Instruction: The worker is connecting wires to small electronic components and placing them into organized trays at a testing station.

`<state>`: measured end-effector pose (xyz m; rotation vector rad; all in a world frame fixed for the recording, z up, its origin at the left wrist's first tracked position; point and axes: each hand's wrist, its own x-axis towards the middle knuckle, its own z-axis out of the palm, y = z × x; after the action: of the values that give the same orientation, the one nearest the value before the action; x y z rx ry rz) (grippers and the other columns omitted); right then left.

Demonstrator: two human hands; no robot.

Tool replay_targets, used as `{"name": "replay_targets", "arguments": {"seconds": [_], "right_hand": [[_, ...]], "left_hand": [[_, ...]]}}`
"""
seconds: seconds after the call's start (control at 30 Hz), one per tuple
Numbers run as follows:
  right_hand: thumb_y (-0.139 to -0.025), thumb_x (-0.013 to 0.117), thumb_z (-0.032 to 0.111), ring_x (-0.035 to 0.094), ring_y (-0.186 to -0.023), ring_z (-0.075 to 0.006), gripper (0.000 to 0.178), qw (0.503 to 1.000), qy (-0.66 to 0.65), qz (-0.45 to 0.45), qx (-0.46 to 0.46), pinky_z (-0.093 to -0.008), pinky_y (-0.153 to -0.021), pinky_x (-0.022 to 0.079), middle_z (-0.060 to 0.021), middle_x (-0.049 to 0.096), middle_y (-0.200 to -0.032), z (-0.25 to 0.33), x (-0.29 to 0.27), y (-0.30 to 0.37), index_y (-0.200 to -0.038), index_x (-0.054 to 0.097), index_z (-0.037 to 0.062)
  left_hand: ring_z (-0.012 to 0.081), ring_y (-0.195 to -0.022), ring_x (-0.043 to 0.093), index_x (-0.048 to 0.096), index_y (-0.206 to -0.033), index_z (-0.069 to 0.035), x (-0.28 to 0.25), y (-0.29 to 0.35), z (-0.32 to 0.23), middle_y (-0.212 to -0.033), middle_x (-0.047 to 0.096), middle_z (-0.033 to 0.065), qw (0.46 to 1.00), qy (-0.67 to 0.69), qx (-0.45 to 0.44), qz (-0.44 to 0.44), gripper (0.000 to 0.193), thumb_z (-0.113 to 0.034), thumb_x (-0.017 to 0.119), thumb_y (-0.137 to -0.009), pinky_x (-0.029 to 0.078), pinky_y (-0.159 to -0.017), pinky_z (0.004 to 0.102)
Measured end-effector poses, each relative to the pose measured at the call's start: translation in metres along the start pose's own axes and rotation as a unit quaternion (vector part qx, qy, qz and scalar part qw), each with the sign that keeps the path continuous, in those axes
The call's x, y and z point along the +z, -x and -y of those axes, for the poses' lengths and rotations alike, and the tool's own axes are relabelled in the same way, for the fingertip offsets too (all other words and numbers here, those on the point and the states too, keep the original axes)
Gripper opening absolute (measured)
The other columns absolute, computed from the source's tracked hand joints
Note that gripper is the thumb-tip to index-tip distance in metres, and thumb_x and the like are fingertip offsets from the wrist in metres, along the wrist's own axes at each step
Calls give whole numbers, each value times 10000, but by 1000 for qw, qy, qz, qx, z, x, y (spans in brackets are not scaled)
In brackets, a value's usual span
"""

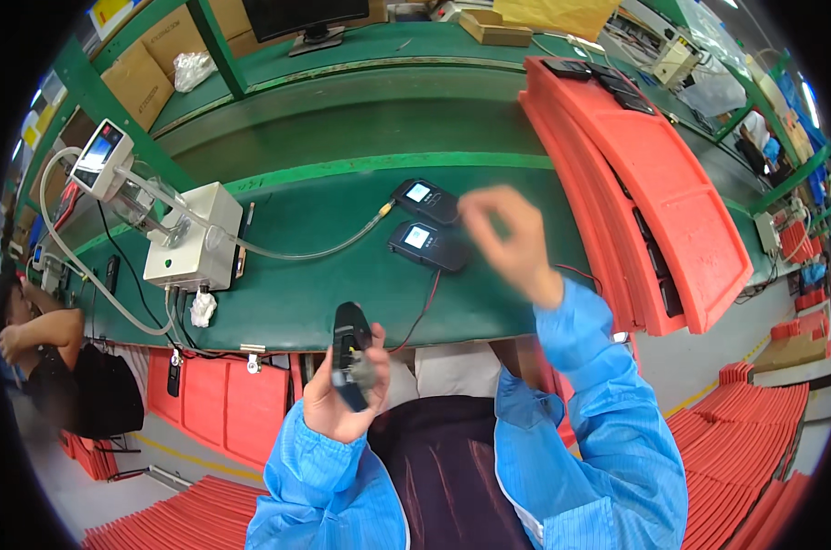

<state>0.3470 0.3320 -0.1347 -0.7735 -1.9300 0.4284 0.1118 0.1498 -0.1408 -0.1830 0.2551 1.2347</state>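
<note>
At the front edge of the bench my left hand [342,408] is wrapped round a black handheld device [349,344], held tilted on end. A blurred greyish part shows on the side of it facing my right hand. My right hand [516,236] is raised over the bench, smeared by motion, with thumb and forefinger curled together in a pinch; whatever is between the tips is too small to make out. Just left of it lie two black devices with lit screens: the farther meter [426,200] joined to a clear hose [328,247], the nearer meter [426,246] trailing a thin red wire.
On the left stands a white box unit [196,240] with a glass jar and a small display [99,156]. Stacked red trays [654,183] rise on the right, black devices among them. A shelf with a monitor [310,18] runs behind. Another person [58,357] sits far left.
</note>
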Motion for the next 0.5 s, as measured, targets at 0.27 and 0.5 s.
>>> {"name": "replay_targets", "arguments": {"seconds": [0.27,0.5], "right_hand": [[-925,626,160,629,-733,-171,221,975,-60,-11,212,-299,-663,499,-102,675,-826,-109,46,-7,-1080,659,7],[-948,611,187,574,-707,-109,239,958,-89,32,271,-259,-616,461,-54,655,-816,-120,61,-9,-1109,660,17]], "left_hand": [[240,-1058,576,194,-1480,-146,-15,-94,-51,-1248,506,138,888,-364,278,-26,786,-25,648,-851,493,-939,388],[203,-1038,564,149,-1435,-151,-46,-132,-83,-1191,509,100,746,-587,313,31,951,-46,795,-745,482,-926,347]]}}
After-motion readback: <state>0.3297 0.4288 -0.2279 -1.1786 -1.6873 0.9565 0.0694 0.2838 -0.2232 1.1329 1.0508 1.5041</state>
